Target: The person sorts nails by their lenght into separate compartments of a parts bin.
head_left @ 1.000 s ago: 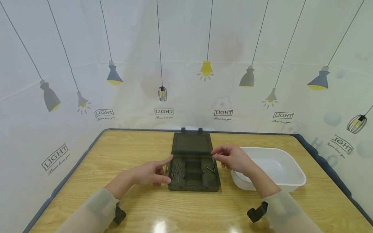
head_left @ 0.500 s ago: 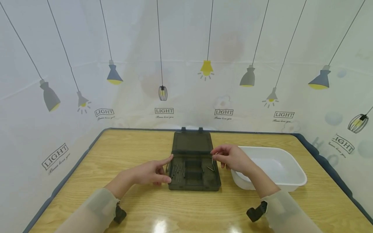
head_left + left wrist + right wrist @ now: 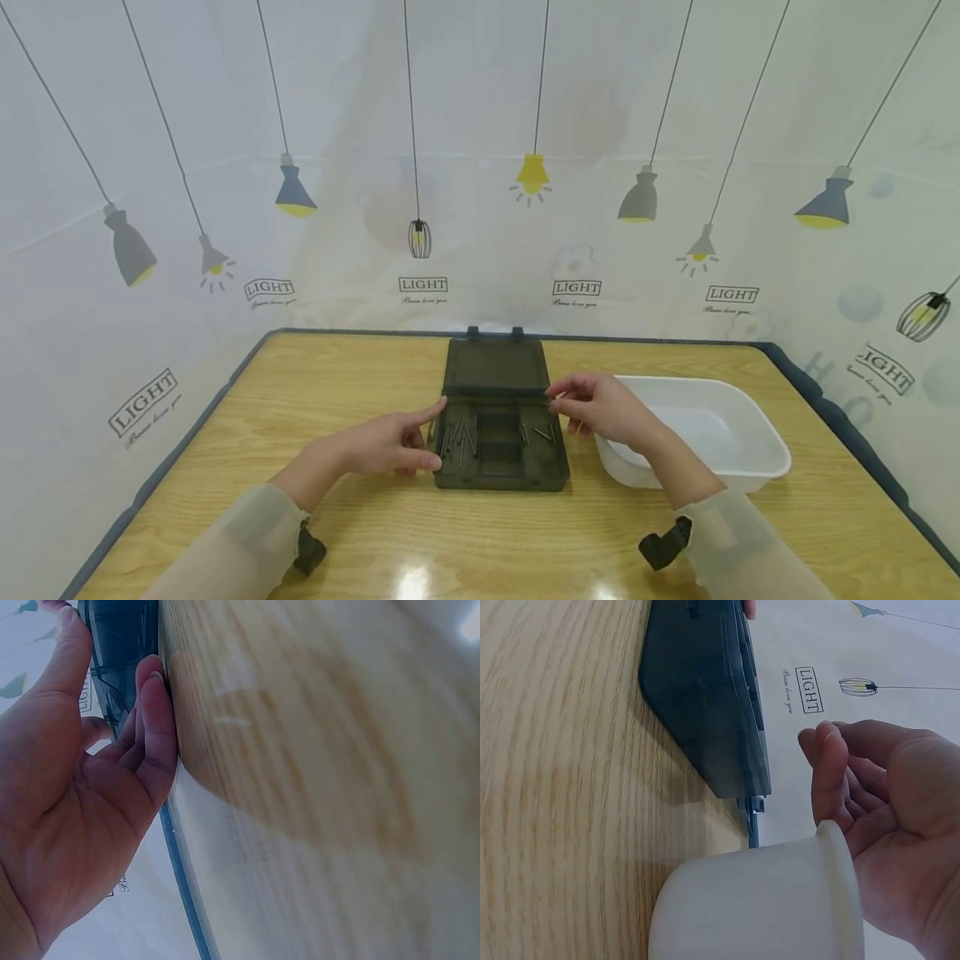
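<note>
A dark translucent plastic box [image 3: 498,479] lies unfolded on the table, its lid [image 3: 495,367] laid back. Several thin nail-like metal pins [image 3: 459,442] are in its left compartment; a few more pins [image 3: 542,432] lie in the right one. My left hand [image 3: 382,443] is spread along the box's left side, its fingertips touching the edge near the front and back. Over the box's back right corner hovers my right hand [image 3: 600,408], thumb and fingers loosely bent. In the right wrist view, nothing shows between the right fingertips [image 3: 831,746].
A white plastic tub [image 3: 757,433] stands right of the box, under the right forearm; its wall [image 3: 765,900] rises just below the right hand. The wooden table [image 3: 337,550] ends at a dark edge before a lamp-printed cloth [image 3: 480,183].
The right fingers have let go of a pin, which now lies in the right compartment; the hand has barely moved. The left hand has stayed at the box's side.
</note>
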The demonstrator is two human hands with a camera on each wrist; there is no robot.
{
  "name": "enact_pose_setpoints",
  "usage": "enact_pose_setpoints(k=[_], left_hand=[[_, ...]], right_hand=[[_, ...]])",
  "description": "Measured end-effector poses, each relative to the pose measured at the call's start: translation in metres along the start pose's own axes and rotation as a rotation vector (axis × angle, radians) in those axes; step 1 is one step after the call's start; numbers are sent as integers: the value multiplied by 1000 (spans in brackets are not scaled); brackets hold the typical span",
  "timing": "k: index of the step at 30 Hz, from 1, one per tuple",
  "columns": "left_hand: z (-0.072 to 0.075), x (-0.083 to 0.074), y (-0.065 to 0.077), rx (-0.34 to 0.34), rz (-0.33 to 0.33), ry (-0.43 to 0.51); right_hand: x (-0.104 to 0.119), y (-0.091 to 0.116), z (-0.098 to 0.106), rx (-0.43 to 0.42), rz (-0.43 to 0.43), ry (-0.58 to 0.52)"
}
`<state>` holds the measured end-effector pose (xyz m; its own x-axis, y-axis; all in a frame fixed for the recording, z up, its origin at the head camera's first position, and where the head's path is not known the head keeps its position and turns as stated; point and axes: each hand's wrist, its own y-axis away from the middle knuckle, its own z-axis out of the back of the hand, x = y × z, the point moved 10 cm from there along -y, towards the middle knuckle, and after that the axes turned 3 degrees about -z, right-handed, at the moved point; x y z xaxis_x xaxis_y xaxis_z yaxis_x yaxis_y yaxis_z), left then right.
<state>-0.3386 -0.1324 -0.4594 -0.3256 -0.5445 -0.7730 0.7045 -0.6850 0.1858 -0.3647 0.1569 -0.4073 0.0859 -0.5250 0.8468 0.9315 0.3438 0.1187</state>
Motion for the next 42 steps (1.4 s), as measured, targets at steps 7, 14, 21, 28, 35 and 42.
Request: enact_pose_setpoints(k=[7, 14, 21, 28, 35, 42], left_hand=[[0, -2, -2, 0, -4, -1], [1, -2, -3, -4, -4, 3], [1, 0, -1, -8, -8, 10], [18, 4, -3, -106, 15, 113], [44, 0, -16, -265, 18, 106], [54, 4, -33, -309, 32, 96]], right_hand=[[0, 2, 6, -10, 0, 17], [-4, 5, 13, -17, -9, 37], [-7, 9, 18, -18, -18, 49], [-1, 0, 14, -74, -79, 6], [2, -23, 5, -189, -173, -117], [-8, -42, 5, -319, -220, -224]])
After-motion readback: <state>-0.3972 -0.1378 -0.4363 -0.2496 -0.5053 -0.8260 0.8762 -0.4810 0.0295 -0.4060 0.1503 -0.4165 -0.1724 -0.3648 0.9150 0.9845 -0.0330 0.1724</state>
